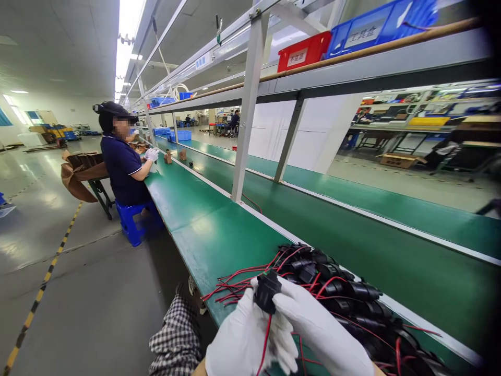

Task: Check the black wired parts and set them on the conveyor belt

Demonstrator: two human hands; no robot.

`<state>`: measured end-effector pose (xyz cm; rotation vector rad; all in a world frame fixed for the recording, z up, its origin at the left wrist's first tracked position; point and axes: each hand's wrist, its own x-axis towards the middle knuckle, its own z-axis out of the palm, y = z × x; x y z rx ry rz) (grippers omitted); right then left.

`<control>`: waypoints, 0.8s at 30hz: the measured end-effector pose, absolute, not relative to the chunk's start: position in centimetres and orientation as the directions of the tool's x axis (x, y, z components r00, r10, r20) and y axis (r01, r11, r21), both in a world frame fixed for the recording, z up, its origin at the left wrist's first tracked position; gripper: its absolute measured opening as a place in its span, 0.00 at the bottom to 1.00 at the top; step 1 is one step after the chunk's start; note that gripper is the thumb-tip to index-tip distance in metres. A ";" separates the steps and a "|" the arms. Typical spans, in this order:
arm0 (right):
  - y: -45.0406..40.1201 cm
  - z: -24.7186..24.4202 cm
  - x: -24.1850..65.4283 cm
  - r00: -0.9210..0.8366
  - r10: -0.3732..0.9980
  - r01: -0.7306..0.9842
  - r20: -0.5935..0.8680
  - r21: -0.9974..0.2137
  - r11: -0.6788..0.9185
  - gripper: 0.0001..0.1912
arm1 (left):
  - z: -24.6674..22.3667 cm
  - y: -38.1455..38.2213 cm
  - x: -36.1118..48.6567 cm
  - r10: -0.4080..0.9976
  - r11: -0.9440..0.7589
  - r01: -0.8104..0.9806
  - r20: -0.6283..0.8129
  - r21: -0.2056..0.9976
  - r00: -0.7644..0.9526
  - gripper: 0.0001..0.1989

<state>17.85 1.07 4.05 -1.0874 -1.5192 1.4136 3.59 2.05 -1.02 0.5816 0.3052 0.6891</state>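
Both of my hands wear white gloves and meet low in the middle of the head view. Between their fingers is a small black plastic part (267, 292) with a red wire (265, 342) hanging down from it. My left hand (240, 334) grips it from the left and below. From the right, the fingers of my right hand (309, 316) close on the same part. Just beyond and beside my right hand lies a pile of similar black parts (332, 287). Their red and black wires (235, 279) stretch left across the green bench (203, 224).
A conveyor belt (332, 222) runs along the bench, behind a white upright post (249, 115). Overhead, a shelf holds a red bin (303, 51) and a blue bin (371, 31). Farther along, a gloved co-worker (123, 167) sits on a blue stool (133, 224).
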 end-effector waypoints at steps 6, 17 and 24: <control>2.9 12.3 28.1 0.467 0.654 0.861 0.595 -0.473 -0.184 0.29 | -6.7 5.7 2.1 0.976 -0.173 0.182 0.144 0.968 0.162 0.22; 11.6 4.9 42.5 0.459 0.888 0.878 0.039 0.134 -0.459 0.09 | -12.1 6.9 2.1 0.923 -0.383 0.465 0.313 0.798 0.223 0.17; 12.4 2.1 43.7 0.473 0.864 0.881 -0.171 0.102 -0.462 0.14 | -12.4 6.8 2.7 0.916 -0.397 0.481 0.374 0.782 0.149 0.18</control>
